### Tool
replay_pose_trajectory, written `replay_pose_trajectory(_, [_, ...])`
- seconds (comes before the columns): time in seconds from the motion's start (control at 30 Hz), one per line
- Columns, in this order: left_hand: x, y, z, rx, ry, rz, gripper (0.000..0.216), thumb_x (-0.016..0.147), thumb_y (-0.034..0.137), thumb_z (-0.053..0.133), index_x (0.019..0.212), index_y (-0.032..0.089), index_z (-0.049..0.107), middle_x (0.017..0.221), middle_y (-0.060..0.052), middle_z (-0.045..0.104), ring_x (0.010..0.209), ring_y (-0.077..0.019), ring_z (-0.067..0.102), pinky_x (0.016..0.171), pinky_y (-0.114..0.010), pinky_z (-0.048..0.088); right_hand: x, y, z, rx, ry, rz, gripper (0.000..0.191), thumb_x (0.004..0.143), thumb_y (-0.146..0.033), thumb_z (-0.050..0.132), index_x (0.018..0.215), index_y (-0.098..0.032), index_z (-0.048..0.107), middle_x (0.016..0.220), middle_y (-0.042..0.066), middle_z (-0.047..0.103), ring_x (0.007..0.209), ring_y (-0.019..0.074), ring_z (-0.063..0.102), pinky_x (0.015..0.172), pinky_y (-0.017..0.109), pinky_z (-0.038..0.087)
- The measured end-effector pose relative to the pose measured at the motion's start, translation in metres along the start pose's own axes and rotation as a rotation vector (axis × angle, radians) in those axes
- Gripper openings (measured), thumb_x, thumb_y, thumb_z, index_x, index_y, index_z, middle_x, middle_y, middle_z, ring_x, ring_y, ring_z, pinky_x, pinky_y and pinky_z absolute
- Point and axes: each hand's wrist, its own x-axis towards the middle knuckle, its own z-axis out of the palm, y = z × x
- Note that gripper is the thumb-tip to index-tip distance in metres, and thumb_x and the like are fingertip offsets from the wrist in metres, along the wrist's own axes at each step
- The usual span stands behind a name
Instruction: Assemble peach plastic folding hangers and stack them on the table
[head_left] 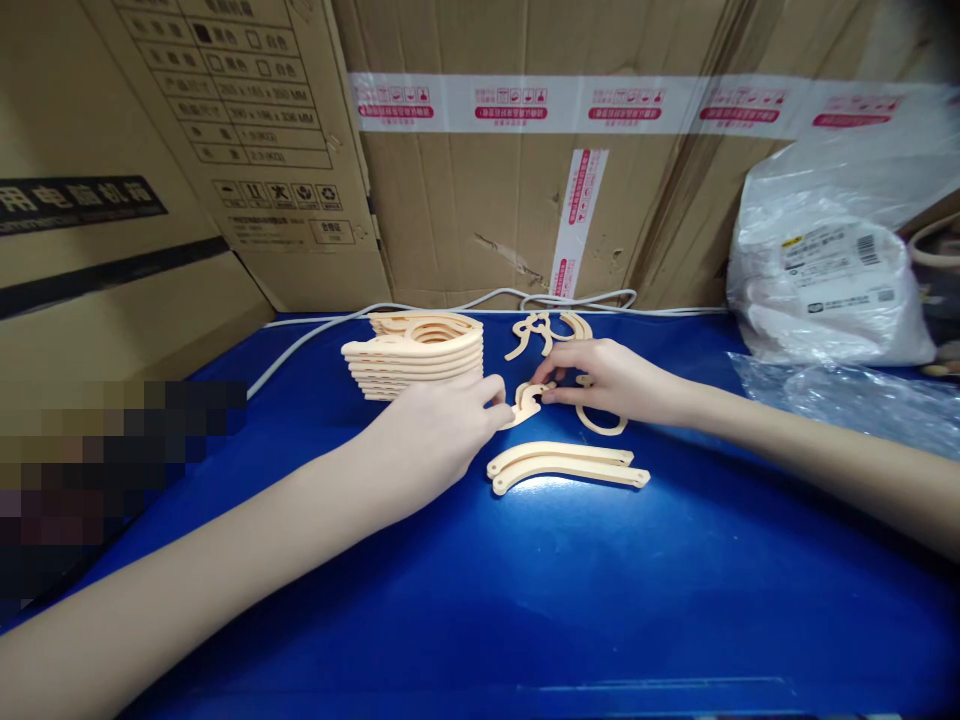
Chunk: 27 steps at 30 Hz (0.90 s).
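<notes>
My left hand and my right hand pinch opposite ends of a small curved cream plastic piece, close above the blue tabletop. It looks like the middle part of a folding hanger. Close behind my left hand rises a neat stack of cream folded hangers. Two long curved cream hanger arms lie side by side nearer to me. Beyond my right hand are loose cream hook-shaped pieces, and a curved hook lies partly hidden under that hand.
Cardboard boxes wall off the back and left of the blue table. A white cable runs along the back edge. At right sit a white plastic bag with labels and crumpled clear film.
</notes>
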Motion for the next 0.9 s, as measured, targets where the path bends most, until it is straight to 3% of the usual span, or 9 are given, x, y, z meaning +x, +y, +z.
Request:
replay_pose_trajectory(0.17, [0.0,0.005,0.002,0.02,-0.054,-0.001,0.042,0.086,0.004,0.046,0.121,0.022,0.059,0.104,-0.002,0.066,0.082,-0.0193,0.063,0.054,-0.028,0.037,0.0,0.003,-0.002,-0.004,0.003,-0.052,0.022,0.088,-0.035,0.06,0.098,-0.018,0.069,0.094,0.005,0.069,0.083,0.0179,0.061,0.075,0.03,0.044])
replay_pose_trajectory(0.43, [0.003,0.012,0.007,0.139,0.005,0.03,0.026,0.086,0.009,0.05,0.107,0.01,0.066,0.095,-0.007,0.067,0.085,-0.0232,0.063,0.061,-0.032,0.046,0.001,0.005,-0.002,-0.095,0.02,-0.095,0.024,0.09,-0.038,0.059,0.099,-0.019,0.07,0.093,0.005,0.07,0.084,0.0187,0.061,0.077,0.032,0.043])
replay_pose_trajectory(0.73, [0.001,0.01,0.012,0.191,0.166,0.038,0.024,0.084,0.011,0.05,0.101,0.009,0.067,0.088,-0.007,0.066,0.081,-0.0234,0.062,0.058,-0.033,0.043,0.001,0.0,-0.021,-0.251,0.044,-0.121,0.025,0.094,-0.033,0.051,0.099,-0.017,0.07,0.093,0.007,0.069,0.083,0.0189,0.062,0.075,0.032,0.043])
replay_pose_trajectory(0.9, [0.0,0.014,0.003,0.078,0.231,0.029,0.021,0.091,0.018,0.045,0.102,0.012,0.062,0.085,-0.004,0.064,0.077,-0.021,0.061,0.056,-0.031,0.037,-0.001,0.0,-0.035,-0.466,-0.06,-0.146,0.023,0.093,-0.025,0.048,0.098,-0.018,0.07,0.094,0.008,0.07,0.086,0.0215,0.063,0.078,0.036,0.045])
